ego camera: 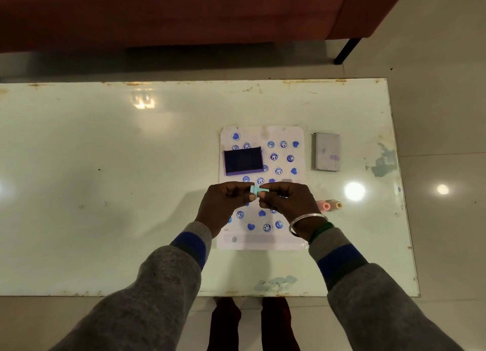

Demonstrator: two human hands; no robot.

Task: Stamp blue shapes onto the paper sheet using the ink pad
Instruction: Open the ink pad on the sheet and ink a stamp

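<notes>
A white paper sheet [286, 235] lies on the glass table, covered with several blue stamped hearts and smiley faces. The open ink pad [243, 160] with its dark blue surface sits on the sheet's upper left part. Above the sheet's middle, my left hand [223, 206] and my right hand [286, 200] meet and both pinch a small light-blue stamp [259, 191] between their fingertips. The stamp's face is hidden from me.
The ink pad's grey lid [325, 152] lies right of the sheet. A pink stamp [324, 206] and a tan stamp [336, 205] lie on their sides by my right wrist. The table's [105, 166] near edge runs just below my forearms. A red sofa stands beyond the table.
</notes>
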